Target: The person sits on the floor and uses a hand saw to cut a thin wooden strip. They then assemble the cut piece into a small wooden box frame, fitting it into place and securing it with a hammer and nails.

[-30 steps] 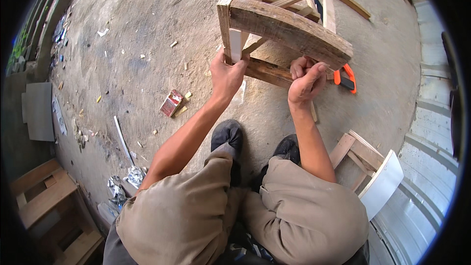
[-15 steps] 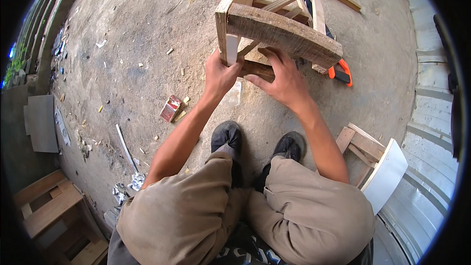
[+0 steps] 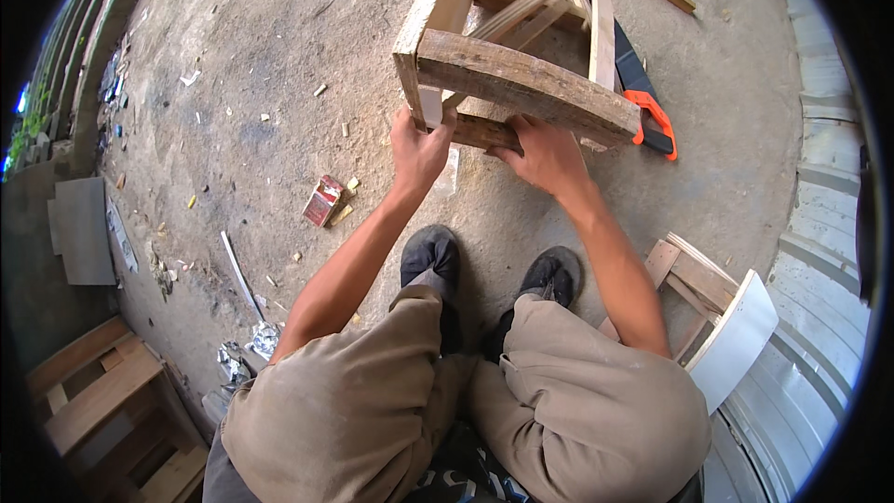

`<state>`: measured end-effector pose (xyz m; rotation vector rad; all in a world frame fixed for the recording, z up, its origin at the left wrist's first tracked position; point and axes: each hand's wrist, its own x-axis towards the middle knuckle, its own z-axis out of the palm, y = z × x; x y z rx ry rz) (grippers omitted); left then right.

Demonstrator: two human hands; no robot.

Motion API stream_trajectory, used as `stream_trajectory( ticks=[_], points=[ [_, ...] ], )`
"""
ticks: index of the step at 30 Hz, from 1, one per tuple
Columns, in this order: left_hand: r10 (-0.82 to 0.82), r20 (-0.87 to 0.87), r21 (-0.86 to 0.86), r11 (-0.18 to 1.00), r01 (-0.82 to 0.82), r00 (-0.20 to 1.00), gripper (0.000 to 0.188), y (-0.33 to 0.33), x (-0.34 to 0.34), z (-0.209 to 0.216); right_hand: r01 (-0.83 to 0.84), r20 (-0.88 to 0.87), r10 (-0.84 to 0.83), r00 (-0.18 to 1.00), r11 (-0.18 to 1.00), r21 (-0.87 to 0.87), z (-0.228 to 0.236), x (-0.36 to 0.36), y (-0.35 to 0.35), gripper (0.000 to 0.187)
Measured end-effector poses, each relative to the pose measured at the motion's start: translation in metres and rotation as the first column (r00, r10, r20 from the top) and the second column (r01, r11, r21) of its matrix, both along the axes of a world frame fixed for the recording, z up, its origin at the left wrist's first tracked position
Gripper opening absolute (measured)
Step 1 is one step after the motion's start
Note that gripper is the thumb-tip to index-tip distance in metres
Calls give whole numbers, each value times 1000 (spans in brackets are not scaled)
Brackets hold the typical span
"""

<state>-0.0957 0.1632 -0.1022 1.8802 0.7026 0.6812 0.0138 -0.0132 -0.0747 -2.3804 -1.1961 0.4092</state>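
Observation:
A rough wooden frame [image 3: 526,74], built like a small stool with a pale board on its left side and crossing slats inside, stands ahead of me. My left hand [image 3: 421,151] is closed round the frame's near left corner, at the lower end of the board, beside a white patch. Between my hands runs a short dark wooden bar [image 3: 486,133] below the thick weathered rail. My right hand [image 3: 545,158] pinches the right end of this bar, its fingers partly hidden under the rail. A handsaw [image 3: 650,121] with an orange and black handle lies beyond the frame's right side.
A red box [image 3: 323,201] lies on the concrete floor among scraps. At my right, a wooden piece with a white panel [image 3: 736,340] is by the corrugated metal wall [image 3: 819,279]. Another wooden frame [image 3: 102,401] stands at the lower left. My shoes are between hands and knees.
The frame has shifted slightly left and toward me, tilting a little, so more of the saw shows. My right hand's fingers have drawn in on the bar; my left hand keeps its hold.

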Motion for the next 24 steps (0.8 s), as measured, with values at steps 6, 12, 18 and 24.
stream_trajectory(
  ticks=[6,12,18,24],
  points=[
    [34,-1,-182,983,-34,999,32,4,14,-10,-85,73,89,993,995,-60,-28,38,24,43],
    [-72,-81,-272,961,48,994,37,20,5,-39,-131,321,84,943,983,126,-40,46,34,56],
    [-173,-183,-208,969,134,968,44,28,-23,-35,-18,327,8,945,999,26,-34,28,34,49],
    [-261,-210,-331,926,183,942,29,46,-107,-2,-116,307,-37,951,878,465,-14,-33,31,28]
  ],
)
